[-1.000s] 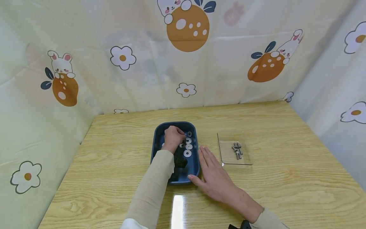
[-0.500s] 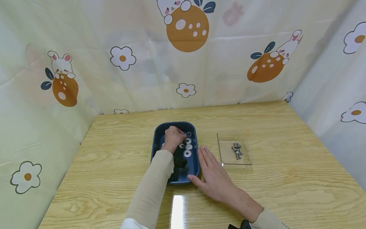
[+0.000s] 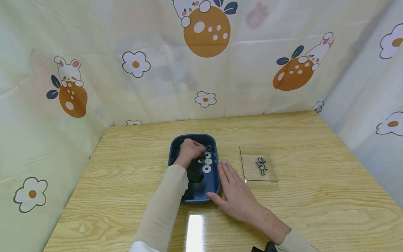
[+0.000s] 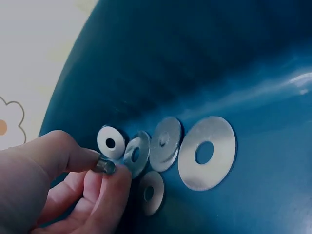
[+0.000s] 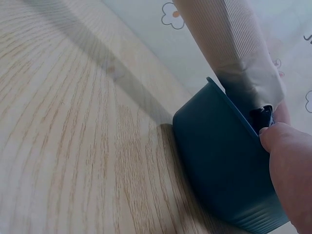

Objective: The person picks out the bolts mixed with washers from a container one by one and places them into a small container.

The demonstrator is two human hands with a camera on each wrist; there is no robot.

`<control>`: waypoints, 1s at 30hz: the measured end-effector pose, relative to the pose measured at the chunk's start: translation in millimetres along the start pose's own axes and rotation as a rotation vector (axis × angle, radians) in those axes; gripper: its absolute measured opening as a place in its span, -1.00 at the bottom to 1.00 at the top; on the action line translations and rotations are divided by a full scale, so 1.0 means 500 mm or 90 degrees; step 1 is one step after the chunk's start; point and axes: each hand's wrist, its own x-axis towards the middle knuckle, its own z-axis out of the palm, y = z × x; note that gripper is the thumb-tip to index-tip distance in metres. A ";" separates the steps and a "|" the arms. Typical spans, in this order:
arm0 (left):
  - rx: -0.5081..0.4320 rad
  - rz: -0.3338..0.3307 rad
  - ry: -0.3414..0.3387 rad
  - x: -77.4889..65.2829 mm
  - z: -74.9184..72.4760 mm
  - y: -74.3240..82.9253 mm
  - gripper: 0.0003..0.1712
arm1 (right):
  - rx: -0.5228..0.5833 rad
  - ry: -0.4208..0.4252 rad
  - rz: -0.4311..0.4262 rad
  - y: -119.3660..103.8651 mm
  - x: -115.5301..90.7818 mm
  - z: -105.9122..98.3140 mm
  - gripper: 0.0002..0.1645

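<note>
My left hand point(image 3: 190, 152) is inside the blue bin point(image 3: 199, 196), over its far half. Thumb and index finger pinch a small metal bolt point(image 4: 105, 166), of which only a short cylindrical end shows between the fingertips. Right by the fingertips lie several flat metal washers point(image 4: 207, 153) of different sizes, grouped near the bin's right wall. My right hand point(image 3: 237, 196) rests along the outside of that wall with straight fingers, and its thumb point(image 5: 285, 141) touches the near rim.
To the right of the bin stands a clear plastic tray point(image 3: 248, 180) holding several metal bolts point(image 3: 261, 165). Wood-grain table point(image 3: 126, 154) surrounds both. A patterned curtain point(image 3: 151, 98) hangs behind and at the sides.
My left wrist and forearm have shifted slightly left, with the fingertips staying by the washers. My right hand, the bin and the clear tray hold their places.
</note>
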 end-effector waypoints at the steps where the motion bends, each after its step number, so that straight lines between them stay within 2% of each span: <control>1: -0.008 0.001 -0.003 0.000 0.000 0.000 -0.85 | 0.000 0.001 -0.001 0.000 0.000 0.000 0.11; 11: -0.103 0.025 -0.035 -0.009 -0.007 0.014 -0.79 | 0.006 0.001 0.002 0.000 -0.001 -0.003 0.11; 20: -0.151 0.046 -0.056 -0.028 -0.024 0.023 -0.76 | 0.009 0.006 0.007 0.003 -0.002 -0.009 0.12; 30: -0.202 0.073 -0.115 -0.039 -0.026 0.060 -0.74 | -0.002 0.010 0.007 0.013 -0.003 -0.023 0.12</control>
